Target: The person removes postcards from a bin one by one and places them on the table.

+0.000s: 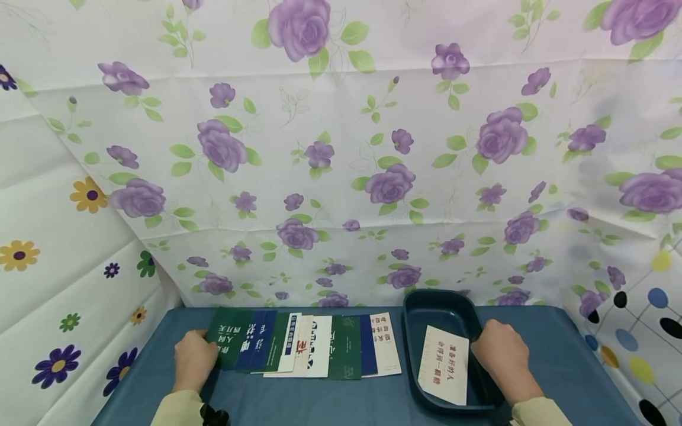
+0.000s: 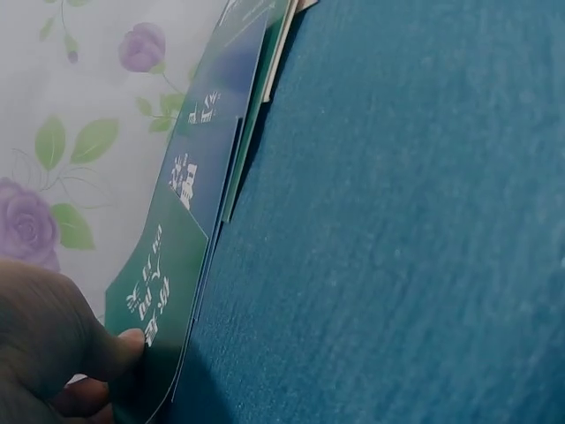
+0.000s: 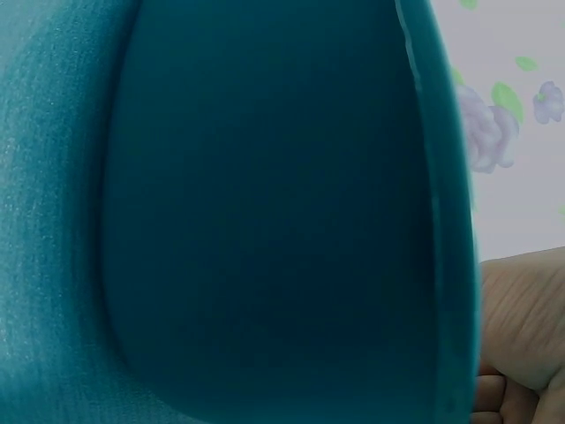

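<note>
My left hand [image 1: 194, 360] pinches the outer edge of a dark green card [image 1: 226, 338] with white lettering, thumb on its face in the left wrist view. That green card [image 2: 159, 287] is raised at an angle and overlaps a blue card [image 2: 201, 159] behind it. On the right, my right hand [image 1: 502, 350] grips the right rim of a dark teal tray [image 1: 409, 349], fingers curled at the edge. A cream card [image 1: 444, 368] with dark red lettering leans inside the tray. The right wrist view shows mostly the tray's outer wall [image 3: 265, 212].
Several overlapping green, blue and cream cards [image 1: 346, 349] form a row between the left hand and the tray. They lie on a blue cloth-covered table [image 1: 298, 402]. Flower-printed sheets [image 1: 341, 177] hang behind the table and at both sides.
</note>
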`<state>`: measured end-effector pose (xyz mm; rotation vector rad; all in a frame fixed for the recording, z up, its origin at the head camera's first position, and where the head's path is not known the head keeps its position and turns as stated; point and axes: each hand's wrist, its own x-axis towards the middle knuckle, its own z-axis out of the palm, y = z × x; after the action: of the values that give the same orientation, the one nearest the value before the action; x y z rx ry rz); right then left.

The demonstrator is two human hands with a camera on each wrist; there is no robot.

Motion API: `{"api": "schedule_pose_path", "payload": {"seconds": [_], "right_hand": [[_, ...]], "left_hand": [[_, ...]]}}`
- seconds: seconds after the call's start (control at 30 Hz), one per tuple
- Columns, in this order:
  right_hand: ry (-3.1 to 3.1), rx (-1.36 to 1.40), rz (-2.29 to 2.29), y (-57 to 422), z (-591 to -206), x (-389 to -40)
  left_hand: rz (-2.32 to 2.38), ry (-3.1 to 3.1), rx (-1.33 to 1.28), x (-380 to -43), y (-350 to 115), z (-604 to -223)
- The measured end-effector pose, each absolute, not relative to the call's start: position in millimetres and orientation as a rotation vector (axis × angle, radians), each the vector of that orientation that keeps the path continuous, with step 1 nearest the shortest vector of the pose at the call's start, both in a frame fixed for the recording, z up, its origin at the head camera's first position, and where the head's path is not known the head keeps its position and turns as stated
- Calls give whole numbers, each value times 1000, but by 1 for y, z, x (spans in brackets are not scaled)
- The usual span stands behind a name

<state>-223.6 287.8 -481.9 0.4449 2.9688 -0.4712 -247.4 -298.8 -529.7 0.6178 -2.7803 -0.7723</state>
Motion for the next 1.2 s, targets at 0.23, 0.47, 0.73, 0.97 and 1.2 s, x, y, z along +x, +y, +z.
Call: {"api": "schedule_pose_path", "payload": {"seconds": [0.23, 0.47, 0.73, 0.97, 1.2], "right_hand": [[2971, 447, -455, 288, -481, -225], [2978, 449, -478, 288, -481, -223], [2962, 440, -469, 286, -483, -225], [2975, 419, -494, 286, -479, -223], [2964, 431, -500, 287, -478, -220]], "left_hand": [[-662, -2751, 588, -243, -298, -529], [-626, -2761, 598, -241, -297, -529], [-590, -2792, 589, -242, -293, -526], [-624, -2599, 645, -242, -245, -501], [-690, -2383, 276, -242, -180, -468]]}}
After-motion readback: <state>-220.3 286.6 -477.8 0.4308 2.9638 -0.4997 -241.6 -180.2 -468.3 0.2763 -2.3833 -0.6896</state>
